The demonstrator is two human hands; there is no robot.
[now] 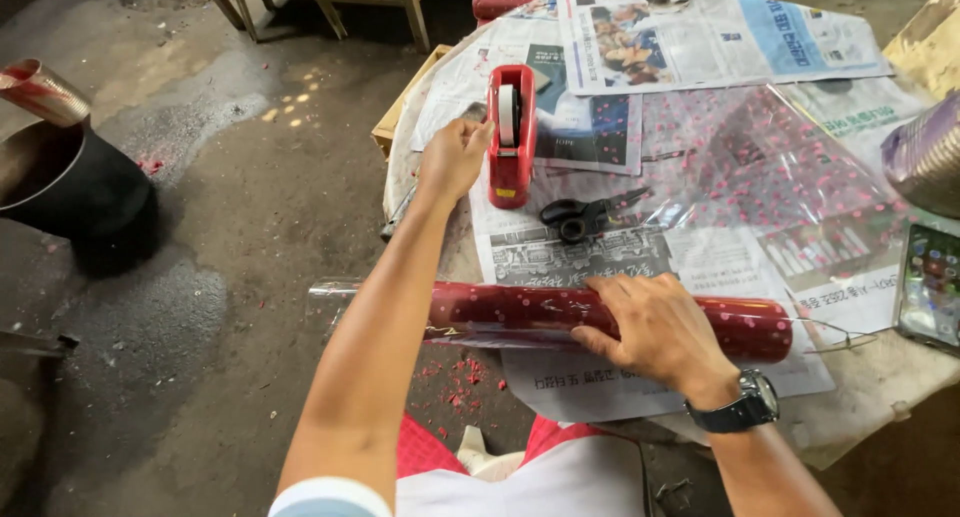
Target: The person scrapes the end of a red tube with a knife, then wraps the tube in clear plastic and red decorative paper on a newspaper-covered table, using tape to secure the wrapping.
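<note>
We see a round worktop (870, 397) on the right side, covered with sheets of newspaper (700, 27). A big clear plastic sheet with pink dots (760, 167) lies over the paper on the far right part. On the left is the dark dirt floor (200, 277), and a black pot (70, 187) stands there at the far left. Along the near edge of the worktop lies a long red tube (500, 307) wrapped in the dotted plastic, with one end sticking out past the left edge. Our right hand (655, 332) lies flat on top of the tube, fingers spread a little, pressing it down. A black watch (745, 405) sits on that wrist. Our left hand (455, 157) reaches farther away and its fingers curl around the side of a red tape holder (512, 137), which stands on the newspaper. Just to the right of the tape holder, between it and the tube, lie black scissors (585, 215). A phone (930, 282) lies at the right edge.
</note>
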